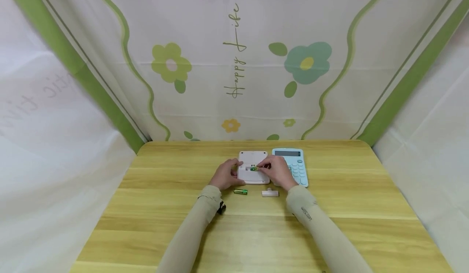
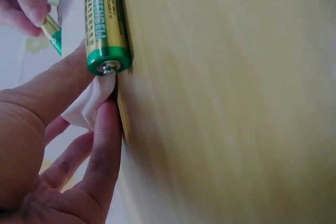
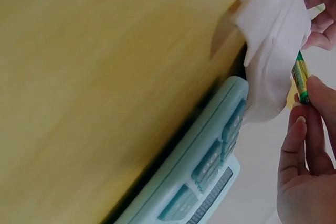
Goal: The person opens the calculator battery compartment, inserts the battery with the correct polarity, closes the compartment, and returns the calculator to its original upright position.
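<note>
A pale pinkish-white calculator (image 1: 253, 157) lies back side up on the wooden table, its small battery compartment uncovered. My left hand (image 1: 224, 176) grips its left side, thumb at the near edge and fingers at the far side. Between thumb and fingertips, my right hand (image 1: 279, 171) pinches a green and gold battery (image 3: 301, 78) at the compartment. The battery lies sideways over the slot in the head view. A second such battery (image 1: 240, 191) rests on the table by the near edge, large in the left wrist view. Beside it to the right is the pale battery cover (image 1: 270, 193) with a tab.
A light blue calculator (image 1: 298, 168) lies face up right of the pale one, partly under my right hand and wrist. White patterned cloth (image 1: 234, 110) hangs behind the table (image 1: 146, 224) and along both sides.
</note>
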Demonstrator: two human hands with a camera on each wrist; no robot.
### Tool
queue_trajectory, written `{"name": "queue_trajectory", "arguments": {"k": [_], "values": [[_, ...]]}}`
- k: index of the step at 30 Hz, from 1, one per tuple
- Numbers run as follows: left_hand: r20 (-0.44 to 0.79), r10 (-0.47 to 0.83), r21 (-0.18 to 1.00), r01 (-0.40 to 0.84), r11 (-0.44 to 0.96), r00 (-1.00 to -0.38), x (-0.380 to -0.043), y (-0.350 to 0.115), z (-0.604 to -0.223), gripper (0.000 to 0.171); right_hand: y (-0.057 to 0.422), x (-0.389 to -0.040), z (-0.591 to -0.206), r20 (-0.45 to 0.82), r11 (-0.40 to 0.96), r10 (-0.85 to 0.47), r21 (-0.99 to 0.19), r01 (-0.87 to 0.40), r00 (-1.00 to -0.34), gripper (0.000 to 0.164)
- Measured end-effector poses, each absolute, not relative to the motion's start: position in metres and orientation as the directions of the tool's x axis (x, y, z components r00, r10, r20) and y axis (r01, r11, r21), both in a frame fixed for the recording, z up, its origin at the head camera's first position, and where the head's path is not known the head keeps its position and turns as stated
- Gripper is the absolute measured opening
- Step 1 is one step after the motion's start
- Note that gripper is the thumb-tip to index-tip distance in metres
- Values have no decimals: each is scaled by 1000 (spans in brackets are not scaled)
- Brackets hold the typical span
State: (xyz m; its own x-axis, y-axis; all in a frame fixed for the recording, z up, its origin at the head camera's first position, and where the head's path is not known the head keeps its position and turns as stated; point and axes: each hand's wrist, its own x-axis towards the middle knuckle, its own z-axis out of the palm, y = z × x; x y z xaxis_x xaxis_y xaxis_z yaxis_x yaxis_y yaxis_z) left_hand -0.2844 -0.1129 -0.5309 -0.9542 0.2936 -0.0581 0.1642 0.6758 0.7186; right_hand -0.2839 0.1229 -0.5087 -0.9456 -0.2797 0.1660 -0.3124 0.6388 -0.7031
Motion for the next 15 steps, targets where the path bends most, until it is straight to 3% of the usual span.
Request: {"name": "queue_trajectory", "arguments": {"k": [8, 15], "values": [[-56, 291, 720, 163, 674, -955, -284, -114, -532, 64, 120, -289, -513, 119, 669, -302, -680, -299, -946, 10], [-47, 301, 711, 179, 680, -953, -286, -113, -533, 64, 119, -288, -515, 151, 671, -331, -657, -345, -932, 11]]}}
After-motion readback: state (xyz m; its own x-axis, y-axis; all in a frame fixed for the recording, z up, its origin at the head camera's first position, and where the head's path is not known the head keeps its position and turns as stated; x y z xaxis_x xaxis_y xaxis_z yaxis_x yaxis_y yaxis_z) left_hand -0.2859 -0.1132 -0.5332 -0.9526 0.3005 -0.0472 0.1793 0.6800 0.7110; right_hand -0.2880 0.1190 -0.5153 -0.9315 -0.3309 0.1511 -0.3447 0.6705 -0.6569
